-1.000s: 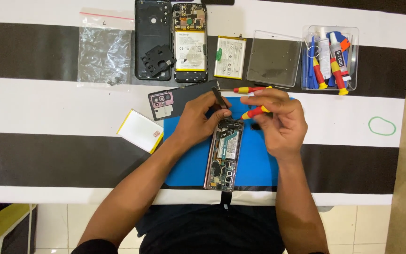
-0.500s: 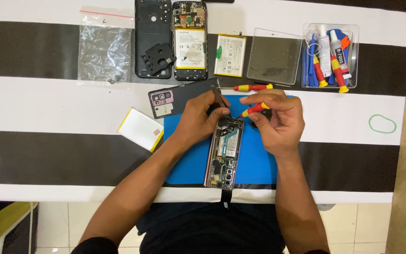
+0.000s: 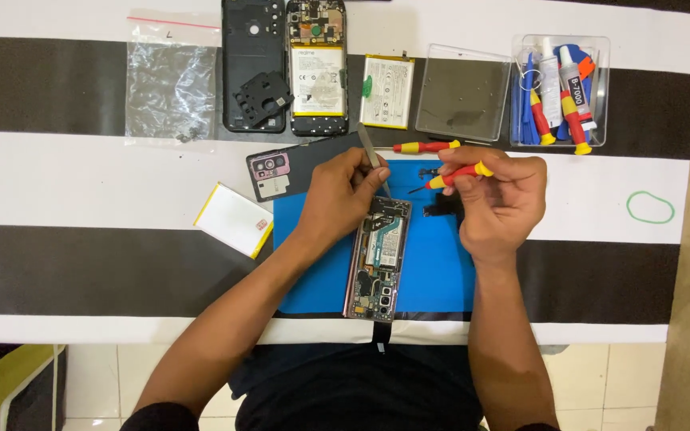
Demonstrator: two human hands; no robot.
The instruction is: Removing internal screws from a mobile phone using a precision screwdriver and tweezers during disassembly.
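Left hand [image 3: 345,195] grips tweezers [image 3: 370,153] over the opened phone [image 3: 377,259], bracing it, while right hand [image 3: 501,199] fingers clench a red-yellow screwdriver [image 3: 457,174] clear of the board.

Both of my forearms come up from the near edge of the bench and lean in toward each other over its middle. My left hand [image 3: 345,199] is palm down with the wrist bent a little, its fingers [image 3: 373,172] pinched around a thin metal tool. My right hand [image 3: 501,199] sits just beside it, knuckles up, fingers [image 3: 473,160] curled and gripping a slim driver pointed toward the left hand. The two hands do not touch.
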